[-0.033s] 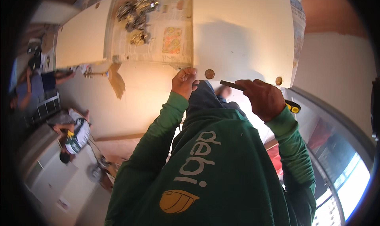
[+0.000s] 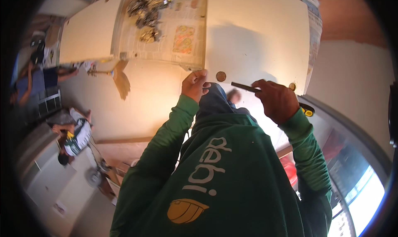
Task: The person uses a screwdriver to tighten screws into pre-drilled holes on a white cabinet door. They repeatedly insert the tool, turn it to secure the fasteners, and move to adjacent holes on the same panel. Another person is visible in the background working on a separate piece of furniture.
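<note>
A white flat panel (image 2: 257, 38) lies on the worktop before me, with a round hinge hole (image 2: 221, 76) by its near left corner and another round hole (image 2: 292, 87) by its near right corner. My left hand (image 2: 195, 86) is at the near left corner, fingers curled and closed around the panel's edge. In my right hand (image 2: 278, 101) is a dark flat file (image 2: 245, 87) with a black and yellow handle (image 2: 307, 109). The file's tip points left along the panel's near edge, close to the hinge hole. Whether it touches the edge I cannot tell.
Newspaper (image 2: 186, 13) covers the worktop left of the panel, with a heap of metal hinges (image 2: 147, 13) on it. A second white panel (image 2: 89, 29) lies farther left. A broom (image 2: 121, 80) and two people are on the left; one person (image 2: 78, 135) sits.
The whole view has shifted slightly. My right hand and the file sit a touch nearer the panel's edge; my left hand stays at the corner.
</note>
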Demonstrator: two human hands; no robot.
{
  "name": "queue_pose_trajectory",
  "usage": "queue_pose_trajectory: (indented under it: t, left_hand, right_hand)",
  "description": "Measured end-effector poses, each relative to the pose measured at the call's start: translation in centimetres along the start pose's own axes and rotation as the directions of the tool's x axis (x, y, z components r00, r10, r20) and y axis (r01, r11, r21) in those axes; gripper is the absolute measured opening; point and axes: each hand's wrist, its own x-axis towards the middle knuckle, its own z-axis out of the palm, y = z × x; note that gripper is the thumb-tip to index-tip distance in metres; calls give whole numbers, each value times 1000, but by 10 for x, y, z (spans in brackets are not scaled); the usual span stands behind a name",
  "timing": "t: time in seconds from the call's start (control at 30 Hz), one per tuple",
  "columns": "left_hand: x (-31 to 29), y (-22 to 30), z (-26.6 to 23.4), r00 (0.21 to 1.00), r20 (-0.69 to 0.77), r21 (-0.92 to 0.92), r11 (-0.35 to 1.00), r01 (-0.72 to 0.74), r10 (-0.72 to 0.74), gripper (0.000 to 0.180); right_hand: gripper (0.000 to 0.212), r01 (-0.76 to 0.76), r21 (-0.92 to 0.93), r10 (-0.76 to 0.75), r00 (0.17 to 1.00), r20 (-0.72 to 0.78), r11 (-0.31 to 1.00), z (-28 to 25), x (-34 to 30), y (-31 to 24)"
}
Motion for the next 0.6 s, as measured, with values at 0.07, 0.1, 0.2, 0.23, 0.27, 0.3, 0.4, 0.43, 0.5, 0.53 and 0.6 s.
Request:
queue_pose_trajectory:
  t: [0.07, 0.1, 0.2, 0.23, 0.27, 0.3, 0.4, 0.43, 0.5, 0.53, 0.6]
  left_hand:
    - [0, -16, -1, 999, 38, -91, 996, 18, -15, 47]
    - [-3, -23, 3, 999, 30, -116, 993, 21, -17, 53]
    - [-18, -24, 27, 999, -10, -307, 951, 33, -38, 49]
    - [-17, -32, 30, 1000, 11, -270, 963, 9, -6, 43]
    - [-16, -38, 38, 1000, -4, -305, 952, -6, 5, 42]
    - [-18, -40, 46, 1000, -27, -332, 943, -24, 16, 41]
    - [-12, -34, 47, 997, -75, -419, 906, -51, 21, 42]
    - [-10, -38, 49, 994, -101, -420, 905, -70, 30, 42]
    - [-9, -45, 54, 986, -163, -440, 891, -114, 46, 47]
    - [-10, -44, 58, 979, -196, -465, 874, -143, 56, 45]
    - [-14, -45, 69, 958, -277, -510, 835, -207, 68, 42]
  right_hand:
    - [10, 18, -88, -12, 998, 69, 996, -9, 17, 4]
    - [12, 65, -148, -48, 992, 116, 987, -13, 26, 5]
    - [20, 207, -338, -150, 971, 187, 918, -26, 50, 5]
    - [24, 250, -391, -174, 960, 219, 886, -28, 50, 3]
    - [27, 295, -420, -195, 944, 266, 858, -32, 53, 1]
    - [30, 344, -439, -220, 925, 309, 830, -33, 61, -2]
    - [27, 474, -438, -334, 871, 361, 764, -41, 90, -11]
    - [26, 508, -443, -344, 849, 401, 739, -41, 99, -14]
    - [22, 540, -485, -314, 824, 472, 688, -39, 116, -25]
    - [20, 597, -479, -370, 791, 487, 644, -39, 123, -26]
    - [17, 712, -451, -487, 700, 523, 539, -37, 137, -28]
